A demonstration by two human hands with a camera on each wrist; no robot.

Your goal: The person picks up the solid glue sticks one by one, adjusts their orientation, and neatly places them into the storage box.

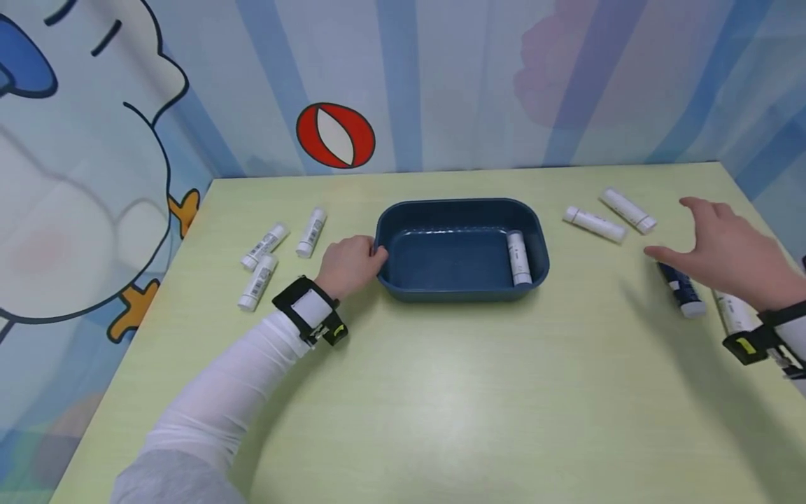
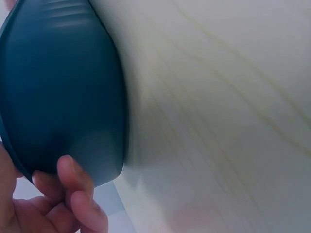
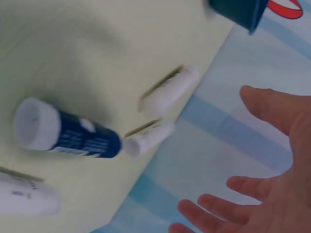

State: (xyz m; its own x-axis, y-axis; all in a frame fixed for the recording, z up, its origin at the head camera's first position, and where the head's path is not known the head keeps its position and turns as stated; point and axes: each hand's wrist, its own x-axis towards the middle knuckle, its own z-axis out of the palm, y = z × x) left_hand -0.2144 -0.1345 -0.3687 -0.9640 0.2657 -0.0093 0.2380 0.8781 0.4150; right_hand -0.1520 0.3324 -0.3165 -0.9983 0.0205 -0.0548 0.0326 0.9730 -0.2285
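My left hand (image 1: pixel 352 266) grips the left end of a dark blue plastic bin (image 1: pixel 453 295), thumb at the rim. Its fingers (image 2: pixel 77 179) curl against the bin's outer wall in the left wrist view. Inside the bin, at its right end, a white capped tube (image 1: pixel 519 257) lies lengthwise. My right hand (image 1: pixel 737 252) hovers over the table's right side, thumb and fingers spread, holding nothing. Beneath it lies a dark blue tube with a white cap (image 3: pixel 87 133), beside a white tube (image 1: pixel 733 311) partly hidden by the wrist.
Two white tubes (image 1: pixel 595 224) lie between the bin and my right hand, towards the back. Left of the bin are three more white tubes (image 1: pixel 258 282). A patterned curtain-like backdrop (image 1: pixel 441 84) stands behind the pale yellow table (image 1: pixel 472 399).
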